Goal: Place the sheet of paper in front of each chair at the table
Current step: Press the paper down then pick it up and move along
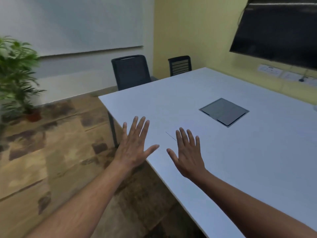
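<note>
Now both hands are stretched out flat, palms down, over the near edge of the large white rectangular table (214,93), and neither has hold of anything. The left hand (135,145) has its fingers straight and slightly fanned, the thumb pointing in toward the other hand; its palm lies over the table's edge, with the wrist out above the patterned wooden floor (51,143). The right hand (187,152) is just as flat and spread, fully over the tabletop, its thumb reaching back toward the left thumb with a small gap between them. The white sheet of paper (167,136) is very hard to tell from the table surface: only a thin dark line, seemingly one edge of it, shows between the two hands, running up to the right hand's index finger. Whether either hand actually touches the paper, or hovers just above it, cannot be told. Farther in on the table, beyond the right hand, a grey square hatch panel (223,111) sits flush in the top. At the far side of the table stand two chairs: a dark mesh-backed office chair (131,72) near the table's far left corner, and a black slatted-back chair (180,65) beside it, farther along that edge. A green potted plant (15,73) stands on the floor well to the left of the table, and a dark wall screen (277,30) hangs on the yellow wall above the table's right side.
</note>
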Available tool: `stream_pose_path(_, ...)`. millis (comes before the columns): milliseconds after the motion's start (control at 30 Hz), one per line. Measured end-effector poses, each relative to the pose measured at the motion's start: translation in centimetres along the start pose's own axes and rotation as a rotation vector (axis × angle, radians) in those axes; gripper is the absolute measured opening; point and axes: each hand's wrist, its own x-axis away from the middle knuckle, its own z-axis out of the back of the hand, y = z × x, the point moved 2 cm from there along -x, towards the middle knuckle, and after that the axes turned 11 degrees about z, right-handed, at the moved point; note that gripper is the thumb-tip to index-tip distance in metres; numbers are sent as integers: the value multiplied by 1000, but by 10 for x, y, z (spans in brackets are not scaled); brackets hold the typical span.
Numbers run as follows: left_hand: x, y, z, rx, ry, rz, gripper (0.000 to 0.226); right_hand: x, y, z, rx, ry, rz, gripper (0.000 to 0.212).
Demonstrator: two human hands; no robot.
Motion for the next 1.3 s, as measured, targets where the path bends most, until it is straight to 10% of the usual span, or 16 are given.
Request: stream_pose_path(1300,-374,48,-409,-82,-689,-949,102,-158,275,-204,-403,-111,-744,65)
